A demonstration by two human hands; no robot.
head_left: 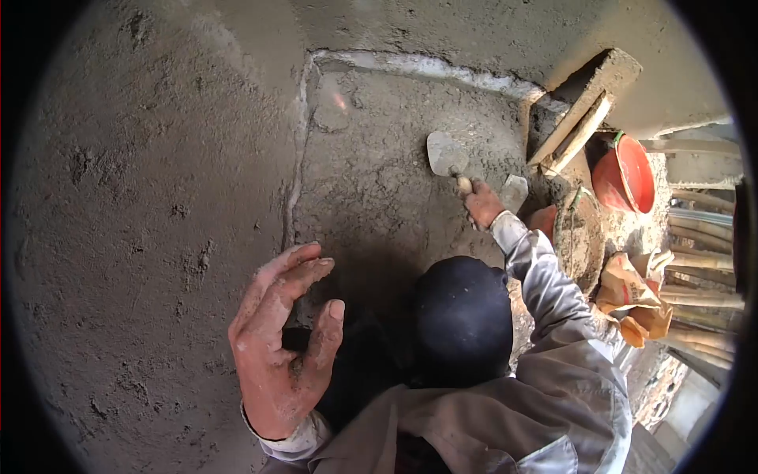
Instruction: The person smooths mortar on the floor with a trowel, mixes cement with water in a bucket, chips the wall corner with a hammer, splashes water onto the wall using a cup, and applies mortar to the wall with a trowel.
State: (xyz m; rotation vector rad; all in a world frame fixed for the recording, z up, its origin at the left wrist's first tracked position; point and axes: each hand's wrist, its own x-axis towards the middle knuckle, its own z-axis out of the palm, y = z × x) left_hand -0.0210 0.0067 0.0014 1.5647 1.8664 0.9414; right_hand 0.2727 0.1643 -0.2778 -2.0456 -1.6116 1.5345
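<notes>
The single view comes from the person's own head, facing forward and down over the grey sleeves (564, 304) onto a rough mortar patch (371, 130), whose upper left corner sits left of centre and whose upper edge crosses near the top. It looks from close by: the left hand (283, 340), beside the patch's left edge, looms large, while the right hand (483, 205) with its trowel (448, 152) shows smaller and farther off. The round, wide-angled frame, dark at its corners, reaches past the patch's right edge to a red bucket (612, 180) and poles (703, 298).
</notes>
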